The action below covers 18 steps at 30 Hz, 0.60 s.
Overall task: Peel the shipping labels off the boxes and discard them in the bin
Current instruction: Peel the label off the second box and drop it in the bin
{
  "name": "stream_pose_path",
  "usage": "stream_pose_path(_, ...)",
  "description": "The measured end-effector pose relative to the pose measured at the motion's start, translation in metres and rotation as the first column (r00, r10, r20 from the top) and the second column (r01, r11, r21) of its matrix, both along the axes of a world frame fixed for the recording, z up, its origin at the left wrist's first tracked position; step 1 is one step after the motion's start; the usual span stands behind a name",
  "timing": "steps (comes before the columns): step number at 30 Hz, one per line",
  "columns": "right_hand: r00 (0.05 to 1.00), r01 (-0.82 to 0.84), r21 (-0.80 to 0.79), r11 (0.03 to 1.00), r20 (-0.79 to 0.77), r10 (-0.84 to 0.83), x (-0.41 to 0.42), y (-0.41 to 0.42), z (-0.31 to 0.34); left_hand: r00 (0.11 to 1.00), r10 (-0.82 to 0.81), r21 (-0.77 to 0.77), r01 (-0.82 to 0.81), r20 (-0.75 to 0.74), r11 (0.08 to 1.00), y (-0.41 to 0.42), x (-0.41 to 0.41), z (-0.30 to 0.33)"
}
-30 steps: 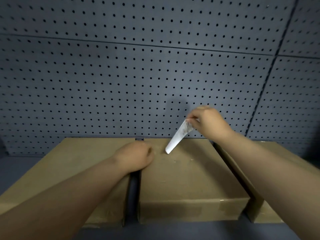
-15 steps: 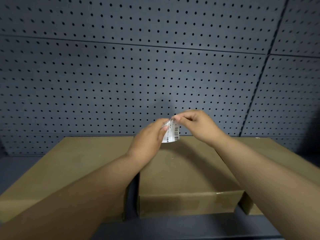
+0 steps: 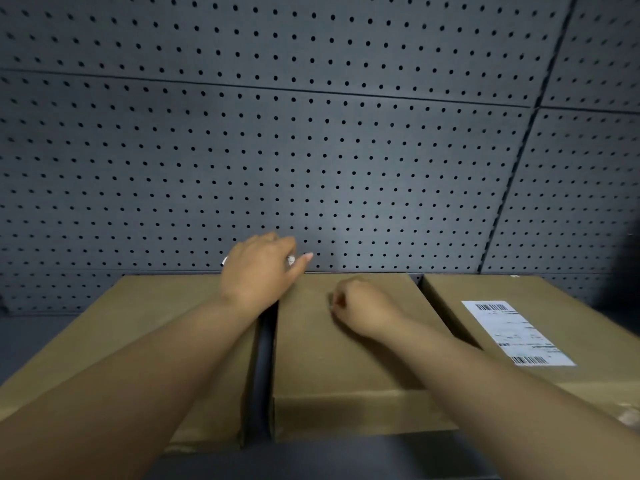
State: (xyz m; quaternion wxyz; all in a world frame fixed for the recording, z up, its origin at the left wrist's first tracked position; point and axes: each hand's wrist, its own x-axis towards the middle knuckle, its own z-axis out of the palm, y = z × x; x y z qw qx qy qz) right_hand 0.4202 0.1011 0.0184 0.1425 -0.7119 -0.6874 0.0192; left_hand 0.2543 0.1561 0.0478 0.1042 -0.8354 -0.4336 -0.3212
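A dark grey pegboard wall (image 3: 311,150) is seen behind the whole scene. Three brown cardboard boxes are set side by side before it: a left box (image 3: 131,323), a middle box (image 3: 329,368) and a right box (image 3: 554,306), with narrow dark gaps between them. A white shipping label (image 3: 517,332) with barcodes is seen stuck flat on the top of the right box. The tops of the left and middle boxes are seen bare. The left hand (image 3: 258,271) is held above the far edge, over the gap between left and middle boxes; its fingers (image 3: 306,258) are curled round a crumpled white label (image 3: 291,260), of which only small bits show. The right hand (image 3: 360,306) is rested on the middle box top, fingers curled in; whether anything is held cannot be told.
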Motion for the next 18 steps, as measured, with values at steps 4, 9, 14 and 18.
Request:
stream_pose_path(4, 0.955, -0.297, 0.046, 0.954, -0.009, 0.298, -0.015, -0.017, -0.007, 0.995, 0.038, 0.048, -0.033, -0.091, 0.998, 0.002, -0.002, 0.001)
stream_pose_path(9, 0.99, -0.12, 0.056, 0.991, 0.084, 0.115, 0.025, -0.014, -0.002, 0.99, 0.049, 0.066, -0.041, -0.13, 0.997, 0.004, -0.009, 0.0)
stream_pose_path(14, 0.992, -0.113, 0.117, 0.987, 0.062, 0.107, -0.007, 0.008, -0.01, 0.981, 0.059, 0.091, -0.043, -0.183, 0.995, 0.004, -0.006, -0.004)
stream_pose_path(18, 0.932, -0.364, 0.12, 0.924, 0.047, 0.361, -0.021, -0.013, -0.013, 0.977, 0.049, 0.082, -0.033, -0.208, 0.996, 0.007, -0.007, -0.007)
